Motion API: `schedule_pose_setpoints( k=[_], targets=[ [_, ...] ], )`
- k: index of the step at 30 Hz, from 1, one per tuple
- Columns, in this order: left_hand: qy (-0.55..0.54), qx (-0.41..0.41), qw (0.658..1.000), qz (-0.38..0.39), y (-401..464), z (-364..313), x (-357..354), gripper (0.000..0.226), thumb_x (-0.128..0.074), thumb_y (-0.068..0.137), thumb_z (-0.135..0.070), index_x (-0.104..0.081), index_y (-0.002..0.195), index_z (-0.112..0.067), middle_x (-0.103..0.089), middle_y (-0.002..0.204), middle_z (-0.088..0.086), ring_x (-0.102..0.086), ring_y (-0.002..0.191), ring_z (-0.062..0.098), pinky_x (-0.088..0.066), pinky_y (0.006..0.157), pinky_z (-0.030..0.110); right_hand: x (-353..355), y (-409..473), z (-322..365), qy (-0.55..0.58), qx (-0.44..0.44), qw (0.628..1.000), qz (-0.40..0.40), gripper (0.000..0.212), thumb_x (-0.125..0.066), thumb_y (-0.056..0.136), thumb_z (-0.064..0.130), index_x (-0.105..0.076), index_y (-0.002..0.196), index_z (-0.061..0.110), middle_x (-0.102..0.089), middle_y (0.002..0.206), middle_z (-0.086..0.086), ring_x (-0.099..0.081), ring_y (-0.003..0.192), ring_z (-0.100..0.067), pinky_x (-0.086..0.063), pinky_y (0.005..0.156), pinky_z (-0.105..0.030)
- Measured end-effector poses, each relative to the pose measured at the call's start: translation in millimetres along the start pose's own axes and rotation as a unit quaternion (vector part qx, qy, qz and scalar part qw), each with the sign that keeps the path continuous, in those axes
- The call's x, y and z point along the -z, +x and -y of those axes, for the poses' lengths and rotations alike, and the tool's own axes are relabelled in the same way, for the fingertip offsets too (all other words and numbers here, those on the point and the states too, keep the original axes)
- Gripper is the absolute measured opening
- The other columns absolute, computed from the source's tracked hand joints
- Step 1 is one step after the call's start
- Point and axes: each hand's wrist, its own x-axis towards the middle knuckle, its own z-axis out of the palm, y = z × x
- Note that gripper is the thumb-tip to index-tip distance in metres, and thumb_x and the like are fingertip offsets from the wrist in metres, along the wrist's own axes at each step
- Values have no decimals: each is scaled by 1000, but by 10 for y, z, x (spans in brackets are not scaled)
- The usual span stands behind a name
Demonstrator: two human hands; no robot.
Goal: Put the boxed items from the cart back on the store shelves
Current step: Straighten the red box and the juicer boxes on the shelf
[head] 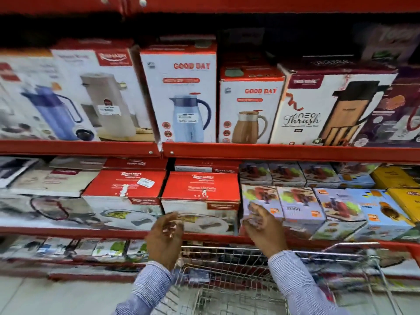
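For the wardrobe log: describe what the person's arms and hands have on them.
Both arms wear long shirt sleeves in light blue-and-white cloth with a fine stripe or check, cuffs ending at the wrists. The left hand and right hand are bare, with no gloves. Motion blur hides whether any ring or watch is worn.

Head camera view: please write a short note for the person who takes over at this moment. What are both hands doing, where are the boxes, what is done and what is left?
Left hand: empty, fingers curled loosely, in front of the red-topped box on the middle shelf.
Right hand: empty, open, at the front of the purple juicer box beside it. The blur hides whether it touches.
Cart: directly below the hands, against the shelves. Its contents are too blurred to tell.
Done: neither hand holds a box; the middle shelf row looks full here.
Left: check the cart for remaining boxes and shelve them.
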Motion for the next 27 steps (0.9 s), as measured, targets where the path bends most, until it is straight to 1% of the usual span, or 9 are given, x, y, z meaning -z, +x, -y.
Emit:
schedule_pose_setpoints(
  k=[3, 5, 7, 9, 14, 17, 20, 23, 27],
  targets=[
    [-18, 97, 995, 20, 176, 173, 142, 23, -73, 82, -14, -64, 102, -22, -74, 94, 6, -72, 90, 28, -58, 80, 39, -183, -27, 69, 39, -36, 998, 26, 58, -68, 85, 20, -46, 137, 13, -56, 135, -1, -54, 124, -19, -42, 92, -22],
    [4, 127, 990, 55, 244, 196, 138, 28, -75, 81, -18, -63, 107, -17, -73, 96, 5, -70, 94, 29, -54, 83, 36, -269, -11, 71, 70, -57, 995, 37, 55, -69, 84, 16, -48, 134, 15, -55, 137, -1, -54, 125, -21, -45, 96, -28],
    [43, 123, 989, 70, 280, 217, 117, 39, -76, 80, -27, -62, 115, -17, -73, 106, 6, -69, 102, 29, -52, 91, 36, -329, 11, 71, 92, -77, 992, 41, 55, -68, 84, 10, -48, 135, 13, -54, 136, 2, -53, 126, -21, -44, 102, -32],
    [53, 125, 987, 84, 291, 206, 111, 50, -75, 81, -28, -58, 126, -14, -71, 117, 8, -66, 110, 29, -50, 99, 38, -345, 36, 65, 90, -91, 991, 43, 54, -61, 87, 2, -44, 138, 10, -52, 133, 1, -50, 128, -21, -42, 101, -29],
    [94, 68, 987, 114, 294, 220, 181, 54, -70, 84, -26, -53, 133, -13, -72, 112, 8, -69, 99, 29, -56, 89, 38, -366, 87, -47, 64, -112, 991, 46, 65, -40, 84, -18, -41, 142, 11, -48, 146, -7, -46, 134, -19, -40, 100, -25],
    [81, 69, 985, 136, 287, 240, 213, 60, -68, 83, -18, -46, 139, -15, -71, 116, 8, -68, 102, 29, -54, 89, 36, -390, 82, -56, 79, -119, 989, 40, 67, -37, 83, -20, -39, 143, 10, -48, 146, -6, -46, 134, -18, -41, 101, -24],
    [96, 56, 983, 144, 292, 225, 238, 60, -65, 84, -13, -45, 141, -13, -70, 117, 10, -67, 102, 30, -51, 88, 34, -415, 82, -59, 91, -118, 988, 33, 68, -35, 83, -22, -38, 143, 9, -47, 147, -6, -47, 133, -17, -44, 105, -28],
    [103, 48, 981, 155, 313, 232, 252, 62, -65, 84, -13, -43, 142, -13, -70, 118, 9, -66, 98, 26, -50, 87, 30, -436, 101, -89, 93, -117, 988, 29, 68, -36, 83, -21, -38, 144, 9, -47, 147, -6, -48, 133, -15, -47, 89, -19],
    [106, 46, 979, 170, 319, 221, 249, 65, -67, 84, -15, -42, 143, -13, -67, 127, 10, -65, 109, 28, -51, 94, 34, -429, 101, -128, 113, -125, 986, 11, 71, -38, 81, -23, -38, 144, 10, -45, 148, -6, -48, 133, -17, -46, 101, -29]
  ],
)
